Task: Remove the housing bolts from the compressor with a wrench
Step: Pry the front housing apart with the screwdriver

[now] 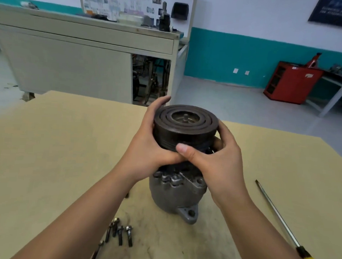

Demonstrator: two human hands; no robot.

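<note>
A grey metal compressor (pixel 175 196) stands upright on the tan table (pixel 57 153), its dark grooved pulley (pixel 186 122) on top. My left hand (pixel 148 146) wraps the pulley's left side with fingers curled round its far edge. My right hand (pixel 217 160) grips the pulley's right side, thumb pressed across its front. Several loose bolts (pixel 119 232) lie on the table in front of the compressor, with one more bolt (pixel 97 251) nearer the table's front edge. No wrench is in view.
A long screwdriver (pixel 280 218) with a yellow handle lies on the table to the right. Beyond the table stand a grey workbench (pixel 80 66), a red tool cabinet (pixel 291 81) and a teal-striped wall.
</note>
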